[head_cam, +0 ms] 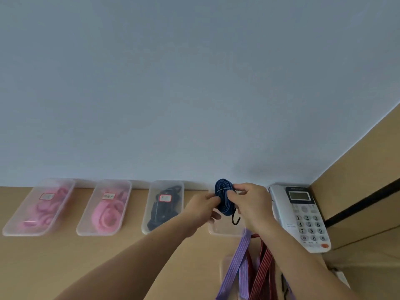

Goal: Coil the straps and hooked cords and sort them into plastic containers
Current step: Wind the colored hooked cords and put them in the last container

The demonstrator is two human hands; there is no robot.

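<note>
A coiled dark blue cord point(223, 197) with a black hook point(236, 219) hanging from it is held upright above a clear container point(225, 231). My left hand point(202, 207) pinches the coil's left side. My right hand point(249, 202) grips its right side, fingers curled round the coil. That container looks empty beneath my hands. Three more clear containers stand in a row by the wall: two with pink straps point(46, 207) point(108, 211) and one with black cords point(163, 205). Loose purple point(234, 269) and red point(265, 271) striped straps lie under my right forearm.
A white desk phone point(303, 215) stands right of the containers, close to my right hand. A brown side panel point(363, 191) closes off the right. The blue-grey wall point(173, 83) runs behind the container row. Another clear container point(223, 269) lies under the loose straps.
</note>
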